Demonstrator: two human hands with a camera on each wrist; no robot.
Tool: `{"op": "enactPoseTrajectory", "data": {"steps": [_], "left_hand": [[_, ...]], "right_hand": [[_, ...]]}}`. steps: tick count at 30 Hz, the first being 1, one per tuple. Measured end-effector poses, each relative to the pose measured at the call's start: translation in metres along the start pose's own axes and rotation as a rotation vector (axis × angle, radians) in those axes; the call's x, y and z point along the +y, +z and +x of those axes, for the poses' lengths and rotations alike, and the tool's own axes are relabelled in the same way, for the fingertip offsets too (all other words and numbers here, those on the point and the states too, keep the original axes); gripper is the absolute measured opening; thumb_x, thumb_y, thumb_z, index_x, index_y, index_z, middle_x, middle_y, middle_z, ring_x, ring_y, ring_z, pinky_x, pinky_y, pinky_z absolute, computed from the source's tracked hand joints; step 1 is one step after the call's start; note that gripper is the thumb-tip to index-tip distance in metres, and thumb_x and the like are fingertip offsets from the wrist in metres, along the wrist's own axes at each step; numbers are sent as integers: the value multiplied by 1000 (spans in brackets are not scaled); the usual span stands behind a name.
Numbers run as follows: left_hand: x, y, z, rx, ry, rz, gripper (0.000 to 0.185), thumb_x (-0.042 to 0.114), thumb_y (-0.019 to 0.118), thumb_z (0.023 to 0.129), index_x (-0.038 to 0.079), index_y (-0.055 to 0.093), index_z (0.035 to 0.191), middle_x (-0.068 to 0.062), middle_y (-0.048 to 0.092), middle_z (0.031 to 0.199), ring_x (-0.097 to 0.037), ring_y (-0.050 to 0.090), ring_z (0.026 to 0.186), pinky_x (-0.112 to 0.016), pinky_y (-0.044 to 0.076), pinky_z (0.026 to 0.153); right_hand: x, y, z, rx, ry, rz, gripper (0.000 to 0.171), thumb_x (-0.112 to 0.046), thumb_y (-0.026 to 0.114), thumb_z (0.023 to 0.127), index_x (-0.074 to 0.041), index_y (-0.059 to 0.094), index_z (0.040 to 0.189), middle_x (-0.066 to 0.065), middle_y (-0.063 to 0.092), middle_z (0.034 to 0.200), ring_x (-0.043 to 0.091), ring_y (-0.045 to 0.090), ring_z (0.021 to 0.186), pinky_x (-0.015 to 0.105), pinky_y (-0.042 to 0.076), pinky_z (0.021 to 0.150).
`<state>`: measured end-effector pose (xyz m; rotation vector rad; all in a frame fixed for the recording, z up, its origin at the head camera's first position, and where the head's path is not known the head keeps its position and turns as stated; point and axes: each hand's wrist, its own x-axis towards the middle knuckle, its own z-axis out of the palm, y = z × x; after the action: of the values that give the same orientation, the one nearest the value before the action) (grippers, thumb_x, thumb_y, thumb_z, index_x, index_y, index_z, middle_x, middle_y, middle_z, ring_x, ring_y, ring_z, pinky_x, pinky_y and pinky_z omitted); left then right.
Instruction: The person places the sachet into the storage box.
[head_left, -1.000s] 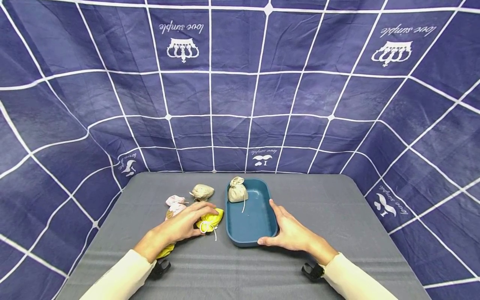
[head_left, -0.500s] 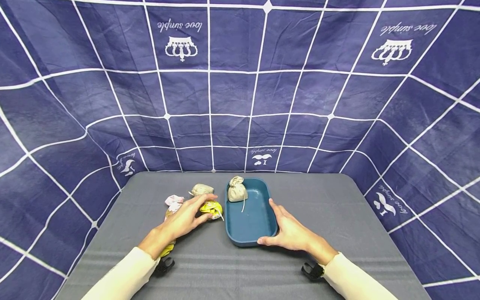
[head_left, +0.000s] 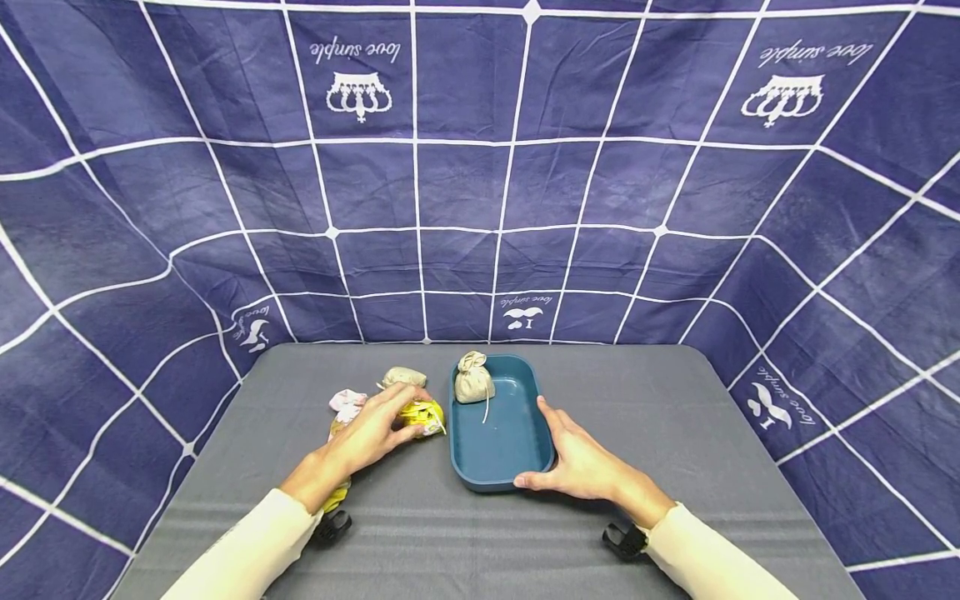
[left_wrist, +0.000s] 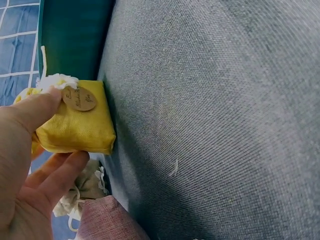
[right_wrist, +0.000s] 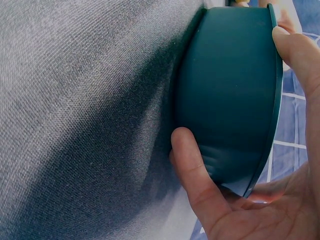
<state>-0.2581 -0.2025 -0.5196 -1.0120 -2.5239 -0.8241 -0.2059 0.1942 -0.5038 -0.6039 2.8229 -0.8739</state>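
Observation:
A teal tray point(head_left: 501, 450) lies on the grey table point(head_left: 720, 433), with a beige drawstring pouch point(head_left: 474, 385) in its far left corner. My left hand point(head_left: 408, 415) pinches a yellow pouch point(head_left: 426, 414) just left of the tray's rim. The left wrist view shows this yellow pouch point(left_wrist: 75, 125) between thumb and fingers, a round tag on it, beside the tray point(left_wrist: 75, 35). My right hand point(head_left: 546, 446) grips the tray's near right corner. In the right wrist view its thumb point(right_wrist: 192, 170) presses the tray wall point(right_wrist: 230, 90) and the fingers lie along the rim.
Left of the tray lie a second beige pouch point(head_left: 403, 377) and a pink pouch point(head_left: 347, 405). Another yellow pouch point(head_left: 335, 498) shows under my left wrist. A blue checked cloth point(head_left: 480, 183) walls in the table on three sides.
My left hand has picked the yellow pouch up off the table and carried it a little farther away, level with the tray's left rim. The right hand and tray have stayed put.

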Motion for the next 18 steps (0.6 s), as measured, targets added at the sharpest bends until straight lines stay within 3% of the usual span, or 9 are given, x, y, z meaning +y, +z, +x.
{"op": "enactPoseTrajectory", "data": {"steps": [18], "left_hand": [[-3,0,-2,12,-38,-1,42,13,92,101,17,75,140,-3,79,141,-28,77,137,-54,64,113]], "right_hand": [[0,0,1,10,3,-9,146,-69,100,81,5,24,182,26,57,166,38,66,147,62,54,127]]}}
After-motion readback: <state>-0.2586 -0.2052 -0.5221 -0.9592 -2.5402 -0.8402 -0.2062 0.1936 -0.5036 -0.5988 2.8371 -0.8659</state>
